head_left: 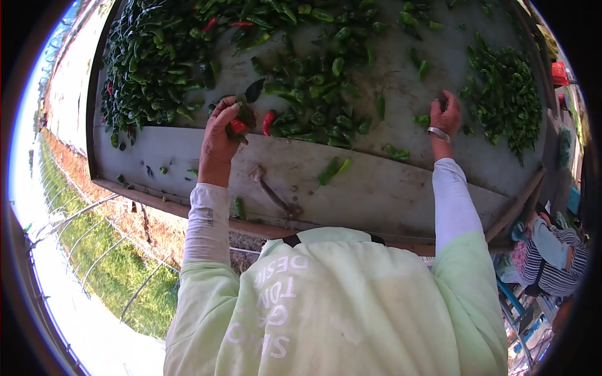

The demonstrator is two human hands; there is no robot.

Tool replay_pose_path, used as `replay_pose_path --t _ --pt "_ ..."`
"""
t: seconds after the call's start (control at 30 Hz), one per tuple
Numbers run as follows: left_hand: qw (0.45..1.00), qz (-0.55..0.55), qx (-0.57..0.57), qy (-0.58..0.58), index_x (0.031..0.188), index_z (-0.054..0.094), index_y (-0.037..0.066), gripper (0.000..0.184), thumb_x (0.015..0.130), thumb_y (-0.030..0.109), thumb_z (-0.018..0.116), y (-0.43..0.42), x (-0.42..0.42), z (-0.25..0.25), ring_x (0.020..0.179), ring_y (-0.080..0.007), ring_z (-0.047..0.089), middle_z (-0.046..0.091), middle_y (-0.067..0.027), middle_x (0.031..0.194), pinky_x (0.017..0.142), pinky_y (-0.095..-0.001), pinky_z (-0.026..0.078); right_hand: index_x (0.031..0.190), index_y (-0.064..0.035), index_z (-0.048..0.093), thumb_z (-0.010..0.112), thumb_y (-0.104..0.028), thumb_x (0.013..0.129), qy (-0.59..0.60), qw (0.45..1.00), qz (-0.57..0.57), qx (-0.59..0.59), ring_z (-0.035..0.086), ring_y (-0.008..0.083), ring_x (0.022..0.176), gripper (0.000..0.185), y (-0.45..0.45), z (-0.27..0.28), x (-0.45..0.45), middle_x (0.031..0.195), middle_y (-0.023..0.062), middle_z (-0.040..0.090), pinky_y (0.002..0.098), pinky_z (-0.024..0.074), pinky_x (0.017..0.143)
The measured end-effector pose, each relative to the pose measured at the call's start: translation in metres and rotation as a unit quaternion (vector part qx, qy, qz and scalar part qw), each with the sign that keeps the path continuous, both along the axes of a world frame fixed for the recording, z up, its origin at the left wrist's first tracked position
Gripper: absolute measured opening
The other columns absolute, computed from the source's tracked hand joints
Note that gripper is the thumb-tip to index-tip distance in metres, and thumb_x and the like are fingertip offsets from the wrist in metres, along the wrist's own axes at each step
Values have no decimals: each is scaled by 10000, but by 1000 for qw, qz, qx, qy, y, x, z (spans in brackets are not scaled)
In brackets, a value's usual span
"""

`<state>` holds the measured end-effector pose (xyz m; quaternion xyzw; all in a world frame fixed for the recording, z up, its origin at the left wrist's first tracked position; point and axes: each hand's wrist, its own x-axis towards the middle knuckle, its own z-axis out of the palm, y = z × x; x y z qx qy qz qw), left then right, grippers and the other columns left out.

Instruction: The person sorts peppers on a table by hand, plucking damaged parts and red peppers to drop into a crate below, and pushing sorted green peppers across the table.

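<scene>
My left hand [218,141] is closed around a red pepper [239,126] and a bit of dark greenery, held over the table's near left part. A dark green leaf [254,91] sticks out just past its fingers. Another red pepper [269,123] lies close by, at the edge of a spread of green peppers [326,84]. On the right, my right hand [446,114], with a band at the wrist, is above the table; its fingers are bent but apart, with nothing visible between them. Beside it lies a single green pepper [422,120].
A large heap of green peppers [153,59] fills the table's left side; a smaller heap [503,94] lies at right. The grey tabletop [376,185] has a raised wooden rim [517,203]. A person in stripes [558,263] is at lower right.
</scene>
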<state>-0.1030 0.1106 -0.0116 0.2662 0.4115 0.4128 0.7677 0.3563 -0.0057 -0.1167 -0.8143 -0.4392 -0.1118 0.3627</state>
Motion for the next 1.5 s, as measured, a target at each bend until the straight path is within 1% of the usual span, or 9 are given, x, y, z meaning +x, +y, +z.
replay_pose_path --t 0.07,0.13,0.4,0.63,0.7,0.8,1.07,1.2,1.5 --pt "992 -43 44 111 1158 561 81 394 771 115 631 3 8 6 722 -201 598 619 -87 861 618 -309 500 977 -111 617 635 -169 684 -2 1000 -1 1 607 291 861 299 1 1 0 926 98 629 386 495 740" --pt "767 -200 217 570 1017 638 74 317 701 55 616 -2 32 27 701 -159 609 615 -40 734 625 -281 480 976 -112 618 634 -174 684 -4 1000 -3 -1 607 292 859 298 1 0 1 926 100 629 385 495 738" --pt "539 -367 332 682 903 642 80 241 666 82 601 12 63 13 881 -360 595 637 -160 882 746 -440 478 973 -111 619 640 -180 679 -5 1000 0 -8 608 294 861 303 -1 -3 4 930 103 631 381 496 744" --pt "628 -183 377 656 900 633 52 267 634 63 646 1 45 25 707 -253 635 651 -96 787 619 -350 494 1074 -125 623 538 -56 814 399 915 -30 49 573 97 757 282 -3 -6 30 923 12 635 246 459 595" --pt "888 -136 114 424 910 628 35 234 678 40 660 -15 44 50 661 -112 595 631 -9 775 576 -262 475 1129 -141 595 490 -48 857 604 790 14 98 562 72 770 306 -16 34 6 962 -8 619 221 441 567" --pt "982 -123 25 143 936 623 29 217 722 26 652 -53 48 55 683 -32 538 601 34 793 570 -200 449 1178 -140 545 467 -86 890 722 682 105 56 596 99 847 304 -31 104 -89 1057 1 610 220 444 586" --pt "893 -38 322 312 995 631 62 291 707 24 607 -135 104 48 690 -84 578 603 -46 961 624 -211 473 1274 -68 430 486 -428 910 932 239 272 7 514 201 1106 515 -61 119 -234 1217 72 510 367 443 922" --pt "740 -48 484 465 1178 538 110 569 619 118 648 -146 108 48 1120 -311 483 484 -110 1206 863 -433 423 1316 -79 397 499 -419 904 905 317 283 -6 502 188 1119 543 -66 122 -227 1219 63 505 348 433 938" --pt "729 -288 457 420 1351 332 82 809 657 272 702 -159 117 68 1285 -365 315 348 -157 1347 963 -513 314 1340 -52 361 548 -271 880 863 418 282 -17 507 177 1124 543 -100 145 -216 1233 89 502 314 424 951"
